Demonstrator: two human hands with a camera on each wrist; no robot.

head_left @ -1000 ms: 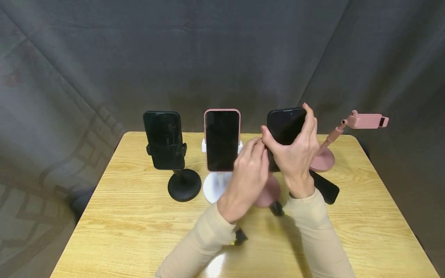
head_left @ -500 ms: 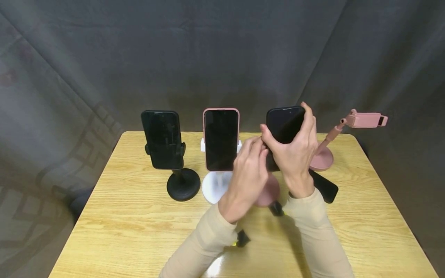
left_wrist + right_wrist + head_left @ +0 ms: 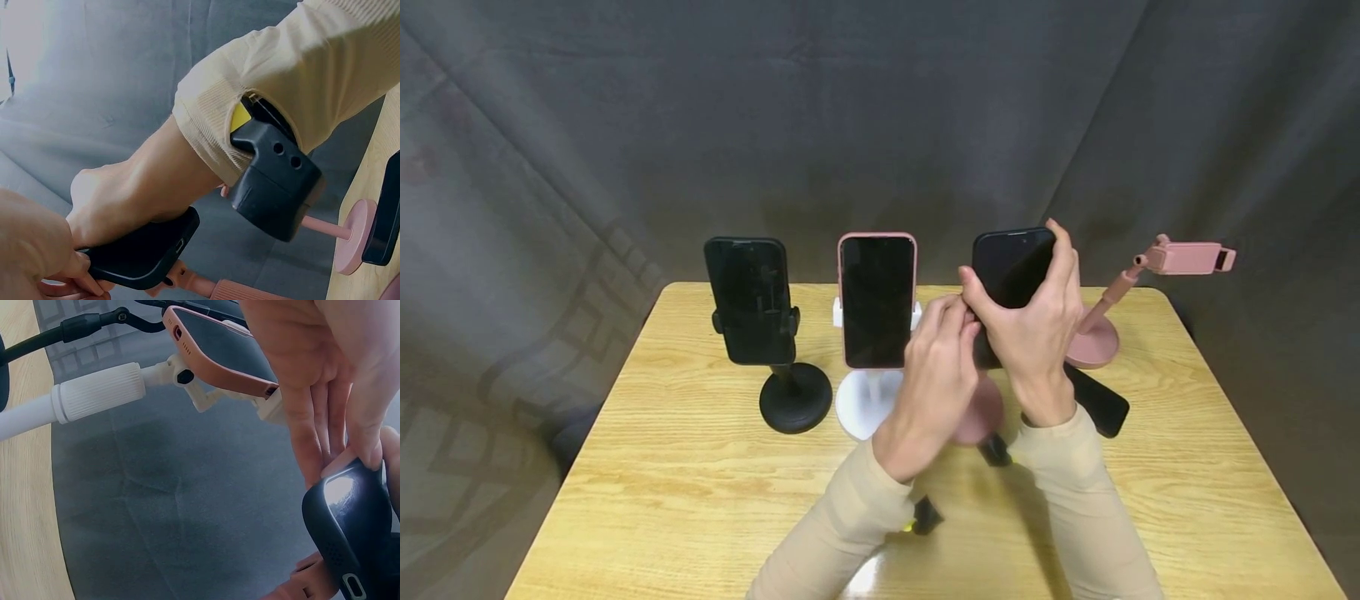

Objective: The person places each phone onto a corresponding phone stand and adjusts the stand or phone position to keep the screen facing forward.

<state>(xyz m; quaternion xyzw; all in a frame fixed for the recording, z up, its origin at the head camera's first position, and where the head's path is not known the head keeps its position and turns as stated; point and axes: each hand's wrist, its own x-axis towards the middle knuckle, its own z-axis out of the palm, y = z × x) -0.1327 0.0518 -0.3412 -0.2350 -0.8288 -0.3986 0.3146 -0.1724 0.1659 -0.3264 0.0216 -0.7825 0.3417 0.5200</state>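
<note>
A black phone [image 3: 1011,267] stands upright over a pink stand [image 3: 981,417] in the middle of the wooden table [image 3: 685,500]. My right hand [image 3: 1030,321] grips it, with the thumb on its left edge and the fingers round its right edge. My left hand [image 3: 958,321] pinches the phone's left edge lower down, where the stand's clamp is hidden. The left wrist view shows the black phone [image 3: 144,253] under my right hand, with the pink stand's arm [image 3: 231,290] below. In the right wrist view, fingers [image 3: 312,425] touch the black phone's [image 3: 353,531] corner.
To the left stand another black phone [image 3: 748,300] in a black stand [image 3: 795,398] and a pink-cased phone [image 3: 877,300] on a white stand [image 3: 861,404]. An empty pink stand [image 3: 1187,258] is at the back right. A dark phone [image 3: 1097,404] lies flat beside my right wrist.
Both hands and the black phone have hardly moved; the phone has shifted very slightly up and to the left.
</note>
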